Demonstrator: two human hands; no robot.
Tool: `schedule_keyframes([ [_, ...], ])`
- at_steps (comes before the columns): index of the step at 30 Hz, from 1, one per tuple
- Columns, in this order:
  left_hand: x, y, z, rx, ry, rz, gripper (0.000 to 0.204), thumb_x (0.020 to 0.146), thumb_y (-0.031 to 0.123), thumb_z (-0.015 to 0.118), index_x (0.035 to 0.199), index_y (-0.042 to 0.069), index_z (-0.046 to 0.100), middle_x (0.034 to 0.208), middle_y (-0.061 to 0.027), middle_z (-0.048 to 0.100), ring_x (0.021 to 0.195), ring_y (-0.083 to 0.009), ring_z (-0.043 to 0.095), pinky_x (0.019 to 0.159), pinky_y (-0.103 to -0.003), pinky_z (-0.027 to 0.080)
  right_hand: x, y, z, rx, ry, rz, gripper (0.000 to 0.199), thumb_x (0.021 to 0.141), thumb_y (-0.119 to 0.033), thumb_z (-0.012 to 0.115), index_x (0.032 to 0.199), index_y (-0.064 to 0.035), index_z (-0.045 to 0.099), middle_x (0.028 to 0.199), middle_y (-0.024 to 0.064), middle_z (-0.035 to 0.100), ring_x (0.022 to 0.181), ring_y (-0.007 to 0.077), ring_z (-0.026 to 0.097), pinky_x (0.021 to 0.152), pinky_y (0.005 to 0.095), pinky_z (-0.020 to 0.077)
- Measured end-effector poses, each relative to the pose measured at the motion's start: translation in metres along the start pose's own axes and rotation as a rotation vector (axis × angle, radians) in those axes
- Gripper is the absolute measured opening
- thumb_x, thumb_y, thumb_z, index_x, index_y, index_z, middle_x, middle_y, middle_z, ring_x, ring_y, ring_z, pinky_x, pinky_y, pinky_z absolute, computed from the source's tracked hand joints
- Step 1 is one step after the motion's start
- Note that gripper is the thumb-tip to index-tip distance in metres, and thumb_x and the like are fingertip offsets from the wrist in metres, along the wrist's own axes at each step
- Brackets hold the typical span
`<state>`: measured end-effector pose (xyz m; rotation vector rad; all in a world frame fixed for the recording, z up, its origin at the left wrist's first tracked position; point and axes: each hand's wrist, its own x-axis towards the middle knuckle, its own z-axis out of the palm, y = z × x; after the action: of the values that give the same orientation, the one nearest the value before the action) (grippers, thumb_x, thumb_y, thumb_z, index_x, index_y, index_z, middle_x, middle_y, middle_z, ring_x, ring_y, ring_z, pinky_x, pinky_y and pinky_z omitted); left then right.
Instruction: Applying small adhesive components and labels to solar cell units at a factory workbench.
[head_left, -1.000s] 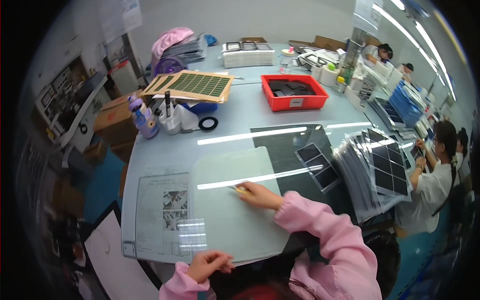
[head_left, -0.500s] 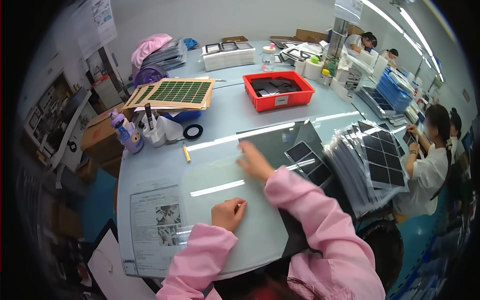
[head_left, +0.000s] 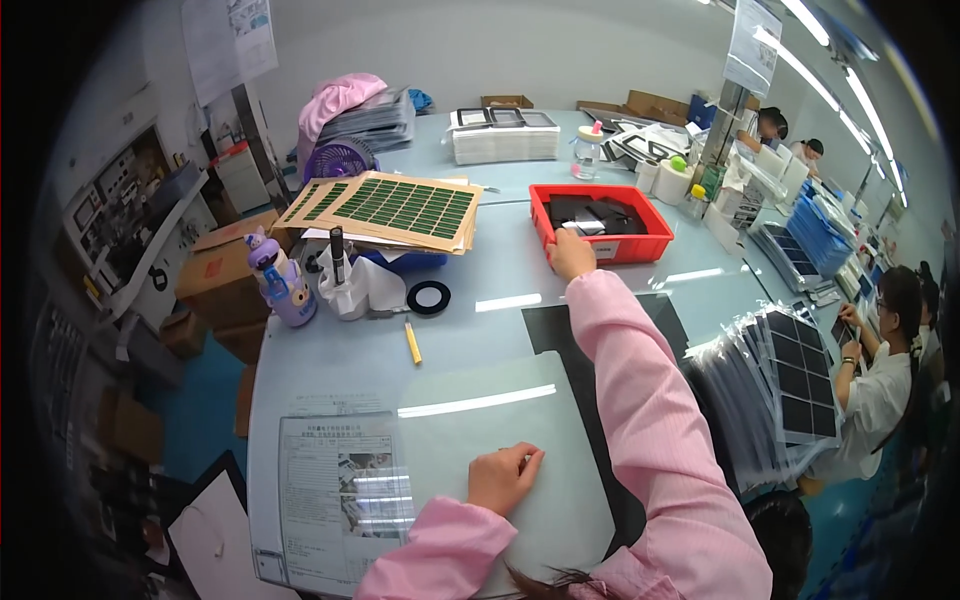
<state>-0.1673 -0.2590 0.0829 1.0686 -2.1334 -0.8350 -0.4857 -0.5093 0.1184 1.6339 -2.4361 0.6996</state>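
My right hand [head_left: 572, 256] is at the near left corner of a red plastic bin [head_left: 640, 248], fingers closed over its rim. Flat black pieces [head_left: 610, 214] lie in the bin, and a pale piece shows among them. Closer to me, my left hand [head_left: 503, 478] rests on a translucent pale sheet [head_left: 450, 430], fingers curled in and nothing visible in them. A dark flat sheet [head_left: 548, 325] lies partly under the pale one, and my right forearm covers much of it.
Plastic sleeves with black panels [head_left: 800, 370] are stacked at right, beside a seated co-worker [head_left: 880, 380]. A yellow marker [head_left: 413, 343], black ring [head_left: 428, 297], purple bottle [head_left: 285, 290] and sheets of green labels [head_left: 400, 208] stand or lie at left. A lidded jar [head_left: 587, 153] is behind the bin.
My right hand has moved forward from above the pale sheet to the red bin. The sheet of black panels seen on the dark sheet is now out of sight. The view has shifted.
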Motion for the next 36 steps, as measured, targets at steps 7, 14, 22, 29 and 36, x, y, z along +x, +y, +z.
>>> schedule_keyframes([
  [7, 0.003, 0.000, -0.001, -0.042, 0.000, 0.006, 0.015, 0.086, 0.024, 0.070, 0.086, 0.009, 0.073, 0.066, -0.0110, 0.067, 0.057, -0.0247, 0.065, 0.054, -0.035, 0.049, -0.024, -0.097, 0.030, 0.048, -0.073, -0.099, 0.035, 0.092, -0.032, 0.060, 0.115, -0.0063, 0.054, 0.118, 0.0170, 0.059, 0.099, 0.0411, 0.065, 0.080, 0.0528, 0.0537],
  [14, 0.008, -0.012, 0.006, -0.132, 0.026, 0.002, 0.015, 0.088, 0.019, 0.070, 0.087, 0.004, 0.072, 0.066, -0.0128, 0.066, 0.055, -0.0215, 0.063, 0.054, -0.033, 0.047, -0.084, -0.139, 0.028, 0.168, 0.077, -0.148, 0.071, 0.081, -0.018, 0.073, 0.140, -0.0026, 0.039, 0.148, 0.0237, 0.035, 0.111, 0.0404, 0.058, 0.088, 0.0502, 0.0515],
  [22, 0.005, -0.013, 0.010, -0.182, 0.015, 0.002, 0.015, 0.090, 0.015, 0.069, 0.087, 0.000, 0.070, 0.060, -0.0047, 0.063, 0.050, -0.0097, 0.056, 0.050, -0.025, 0.043, -0.205, -0.026, -0.065, 0.158, -0.284, -0.390, 0.071, 0.082, -0.031, 0.075, 0.137, 0.0011, 0.043, 0.143, 0.0277, 0.041, 0.122, 0.0436, 0.051, 0.101, 0.0471, 0.0446],
  [29, 0.004, -0.017, 0.012, -0.169, 0.006, -0.021, 0.014, 0.089, 0.015, 0.069, 0.084, 0.002, 0.070, 0.060, -0.0051, 0.063, 0.051, -0.0119, 0.059, 0.050, -0.027, 0.044, -0.250, 0.118, -0.157, -0.225, -0.436, 0.207, 0.084, 0.065, -0.056, 0.084, 0.116, 0.0029, 0.053, 0.113, 0.0239, 0.060, 0.108, 0.0404, 0.060, 0.088, 0.0470, 0.0517],
  [36, 0.005, -0.009, 0.015, -0.255, -0.046, -0.084, 0.016, 0.092, 0.014, 0.066, 0.085, 0.000, 0.069, 0.060, -0.0002, 0.059, 0.050, -0.0063, 0.052, 0.046, -0.023, 0.038, -0.253, 0.130, -0.146, -0.244, -0.368, 0.228, 0.082, 0.062, -0.054, 0.085, 0.113, 0.0022, 0.056, 0.114, 0.0255, 0.059, 0.114, 0.0404, 0.055, 0.093, 0.0469, 0.0488],
])
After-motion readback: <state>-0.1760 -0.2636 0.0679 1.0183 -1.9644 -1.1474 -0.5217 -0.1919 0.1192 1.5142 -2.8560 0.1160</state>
